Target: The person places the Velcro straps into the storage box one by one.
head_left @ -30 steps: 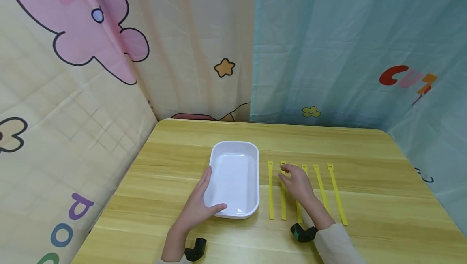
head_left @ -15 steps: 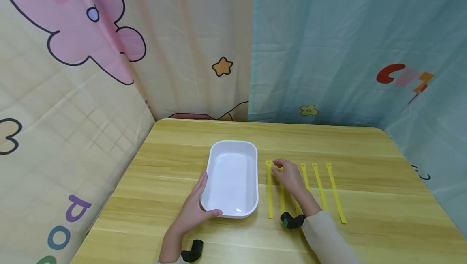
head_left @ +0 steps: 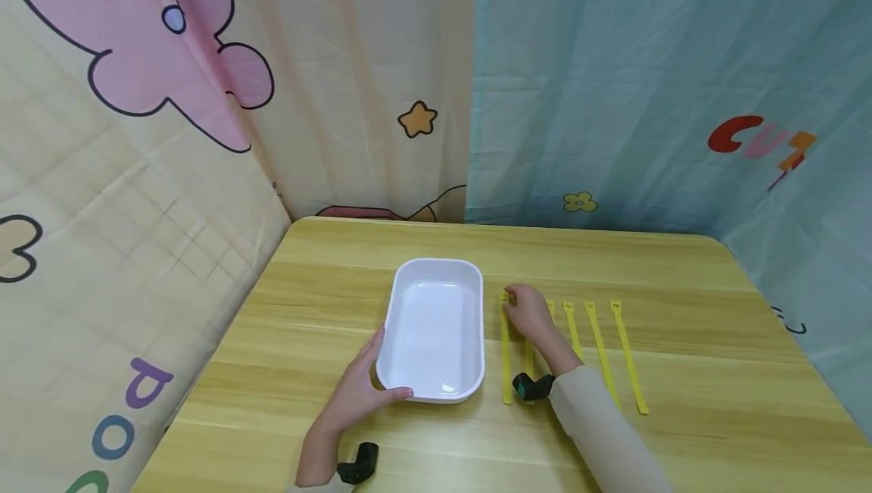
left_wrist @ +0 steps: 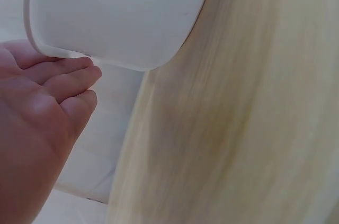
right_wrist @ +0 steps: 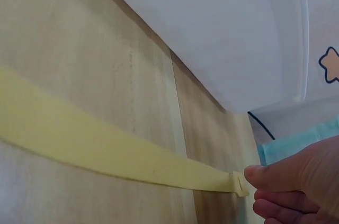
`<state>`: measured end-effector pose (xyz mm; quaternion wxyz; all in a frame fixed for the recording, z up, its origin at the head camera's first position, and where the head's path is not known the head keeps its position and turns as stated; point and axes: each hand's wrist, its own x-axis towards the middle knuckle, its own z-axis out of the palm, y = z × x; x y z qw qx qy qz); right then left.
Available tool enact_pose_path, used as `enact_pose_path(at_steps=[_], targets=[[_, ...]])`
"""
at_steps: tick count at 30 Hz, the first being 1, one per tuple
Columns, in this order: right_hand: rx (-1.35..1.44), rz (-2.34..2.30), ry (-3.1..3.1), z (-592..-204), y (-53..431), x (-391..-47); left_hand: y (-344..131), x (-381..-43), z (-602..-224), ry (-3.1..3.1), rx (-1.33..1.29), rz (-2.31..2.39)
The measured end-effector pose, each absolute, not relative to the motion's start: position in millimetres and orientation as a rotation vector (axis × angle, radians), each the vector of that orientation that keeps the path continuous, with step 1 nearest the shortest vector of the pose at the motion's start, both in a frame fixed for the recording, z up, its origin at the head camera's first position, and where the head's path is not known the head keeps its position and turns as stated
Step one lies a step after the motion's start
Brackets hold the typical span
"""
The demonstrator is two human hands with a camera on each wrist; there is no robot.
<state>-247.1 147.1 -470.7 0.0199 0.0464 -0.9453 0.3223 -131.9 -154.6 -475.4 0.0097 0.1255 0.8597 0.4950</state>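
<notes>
A white rectangular tray (head_left: 436,341) stands on the table. My left hand (head_left: 357,391) rests at its near left corner, fingers along the left wall and thumb at the front rim. In the left wrist view the fingers (left_wrist: 74,78) lie just under the rim. Several flat yellow straps with slotted heads lie in a row right of the tray. At the head of the leftmost yellow strap (head_left: 506,364) is my right hand (head_left: 531,315), its fingers curled. In the right wrist view the thumb meets the strap's slotted head (right_wrist: 239,184); whether it pinches it is unclear.
More yellow straps, such as the rightmost yellow strap (head_left: 630,364), lie right of my right hand; my forearm covers parts of some. The wooden table (head_left: 715,341) is bounded by printed cloth (head_left: 381,84) behind and at both sides.
My right hand has moved left and away from me, from above the middle straps to the head of the leftmost one, thumb and fingers drawing together. The left hand stays at the tray.
</notes>
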Motion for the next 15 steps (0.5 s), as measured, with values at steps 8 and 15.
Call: enact_pose_path(at_steps=[8,15], targets=[[0.088,0.954,-2.997,-475.3,143.6,-255.5,-153.8,-132.0,-477.9,2.682,0.365,1.546],[0.082,0.978,-2.973,-477.0,142.1,-255.7,-154.5,-130.5,-478.0,2.671,0.337,1.553]])
